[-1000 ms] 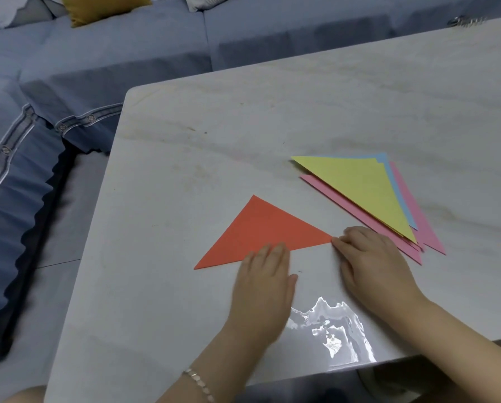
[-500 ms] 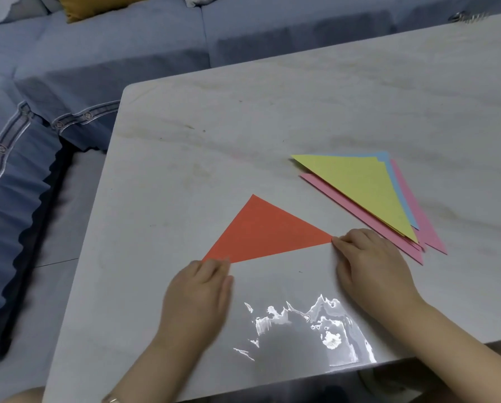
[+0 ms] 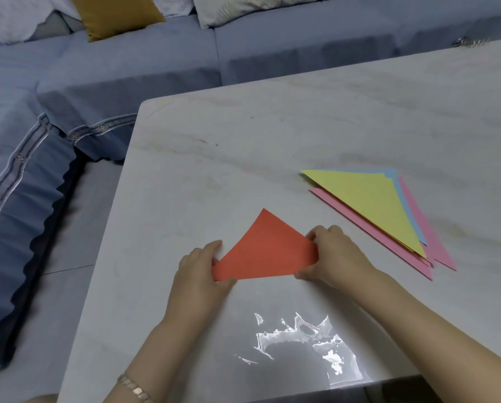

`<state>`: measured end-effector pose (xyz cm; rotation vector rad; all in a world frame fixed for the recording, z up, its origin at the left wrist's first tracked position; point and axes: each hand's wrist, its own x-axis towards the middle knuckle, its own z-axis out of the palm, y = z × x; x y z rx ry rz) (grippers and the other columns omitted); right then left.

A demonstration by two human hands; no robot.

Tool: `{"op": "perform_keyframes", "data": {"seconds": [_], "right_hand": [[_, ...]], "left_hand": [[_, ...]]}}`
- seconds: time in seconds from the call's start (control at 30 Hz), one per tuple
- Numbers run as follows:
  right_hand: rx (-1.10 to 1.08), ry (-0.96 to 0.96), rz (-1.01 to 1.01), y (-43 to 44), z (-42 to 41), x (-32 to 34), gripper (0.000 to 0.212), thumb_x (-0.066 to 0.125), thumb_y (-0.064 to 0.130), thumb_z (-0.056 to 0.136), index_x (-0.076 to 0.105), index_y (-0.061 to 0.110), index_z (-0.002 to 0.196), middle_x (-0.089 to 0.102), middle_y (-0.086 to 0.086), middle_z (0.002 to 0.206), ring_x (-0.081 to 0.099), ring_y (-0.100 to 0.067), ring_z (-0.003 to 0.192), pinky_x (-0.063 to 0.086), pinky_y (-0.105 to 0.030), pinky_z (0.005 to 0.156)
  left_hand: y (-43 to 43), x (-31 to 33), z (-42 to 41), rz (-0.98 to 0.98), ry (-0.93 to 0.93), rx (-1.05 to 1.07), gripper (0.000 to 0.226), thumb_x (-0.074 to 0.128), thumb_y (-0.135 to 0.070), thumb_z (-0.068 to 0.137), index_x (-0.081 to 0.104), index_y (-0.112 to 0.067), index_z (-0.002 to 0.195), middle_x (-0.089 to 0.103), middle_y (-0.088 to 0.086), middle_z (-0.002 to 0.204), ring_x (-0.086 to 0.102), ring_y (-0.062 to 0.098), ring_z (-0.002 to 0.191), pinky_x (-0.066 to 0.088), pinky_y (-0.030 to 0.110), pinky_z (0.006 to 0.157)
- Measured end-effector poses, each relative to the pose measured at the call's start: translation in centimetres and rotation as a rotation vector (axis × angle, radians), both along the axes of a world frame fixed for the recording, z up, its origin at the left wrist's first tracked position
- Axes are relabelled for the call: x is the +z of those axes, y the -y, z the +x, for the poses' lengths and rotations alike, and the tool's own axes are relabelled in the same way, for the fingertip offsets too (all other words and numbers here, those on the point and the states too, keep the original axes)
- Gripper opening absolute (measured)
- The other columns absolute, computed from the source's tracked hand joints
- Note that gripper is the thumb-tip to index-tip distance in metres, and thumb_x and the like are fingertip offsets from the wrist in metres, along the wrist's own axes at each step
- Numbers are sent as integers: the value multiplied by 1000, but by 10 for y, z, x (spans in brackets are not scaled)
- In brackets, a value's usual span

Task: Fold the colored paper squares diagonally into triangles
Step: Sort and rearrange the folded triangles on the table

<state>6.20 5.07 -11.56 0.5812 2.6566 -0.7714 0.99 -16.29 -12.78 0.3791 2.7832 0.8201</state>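
1. Orange paper (image 3: 268,251), folded into a triangle, sits near the front of the desk (image 3: 243,141), held at both ends of its long folded edge. I judge it is pinched this way so both layers stay aligned.
2. My left hand (image 3: 199,274) pinches the triangle's left tip, its fingers (image 3: 214,245) closed over the top with the thumb at the near edge. My right hand (image 3: 335,255) grips the right tip, fingers narrow and clamped on the paper.
3. Both ends look raised a little off the desk, with the far point lying lower; I cannot tell how much is clear of the surface. I read this as the fold being done and the piece about to go elsewhere.
4. Right of the orange triangle, close but apart, lies the stack (image 3: 389,216) of finished triangles: yellow on top, blue under it, pink lowest, edges fanned. That is likely where this one belongs.
5. Matte paper, thin, crisp at the crease, so it should bend easily if gripped hard.
6. Pale, marbled and glossy, the desk shows a bright glare patch nearer me than the triangle, so paper should slide readily.
7. Beyond the desk's left edge is a blue sofa (image 3: 68,82).
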Motion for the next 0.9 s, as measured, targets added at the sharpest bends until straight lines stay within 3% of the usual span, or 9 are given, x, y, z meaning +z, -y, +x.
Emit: {"op": "perform_keyframes", "data": {"seconds": [0.13,0.27,0.4,0.5,0.57,0.63,0.7,0.77,0.9], "right_hand": [[-13,-255,-195,-12,20,-5,10,58,30,88,51,24,85,46,5,92,50,-11,79,34,-13,64],[-217,-521,-306,-44,36,2,18,59,19,88,52,34,80,59,15,81,51,9,75,35,-2,64],[-534,-715,-222,-90,45,13,19,59,14,87,54,24,103,57,3,78,52,-9,73,36,-3,60],[-637,-635,-156,-112,48,10,34,56,17,89,49,19,123,58,-5,92,53,-21,84,35,-19,68],[-624,-519,-60,-119,52,0,49,60,24,86,43,15,131,56,-10,109,50,-27,102,37,-30,82],[-590,-387,14,-121,55,-6,74,67,39,78,33,14,138,44,-13,129,35,-29,123,30,-38,99],[-551,-224,26,-122,55,-5,102,70,56,66,18,16,144,31,-11,140,21,-29,132,24,-40,107],[-489,-97,67,-123,51,-3,120,69,68,56,6,19,145,28,-9,140,20,-29,132,24,-39,107],[-357,-78,153,-117,41,-4,116,71,61,59,2,21,144,33,-7,130,30,-26,121,32,-32,98]], "left_hand": [[-13,-1,1,77,-33,-47,57,65,-16,81,44,-26,133,45,-12,97,48,8,94,34,17,82],[-51,8,-9,210,-159,-145,58,68,-12,79,46,-22,132,44,-9,111,47,8,105,28,6,87],[-112,23,-30,161,-206,-426,76,70,-21,77,30,-28,142,27,-7,147,25,8,136,15,13,107],[-160,28,-55,-16,-153,-630,96,73,-33,74,10,-31,147,2,-7,157,3,10,143,9,25,114],[-188,29,-70,-147,-109,-729,109,78,-39,67,4,-30,147,-3,0,157,-3,14,144,8,31,117],[-209,28,-82,-259,-69,-796,116,82,-43,61,4,-34,147,-3,5,157,-5,19,144,7,36,116],[-222,25,-91,-356,-45,-844,118,82,-45,59,3,-37,146,-5,7,157,-8,21,144,4,39,116],[-230,22,-96,-426,-17,-853,119,82,-45,59,0,-37,146,-4,5,157,-8,21,144,0,41,116],[-232,16,-105,-440,11,-816,119,81,-48,59,1,-34,146,15,-2,154,10,20,142,9,40,116]]}}
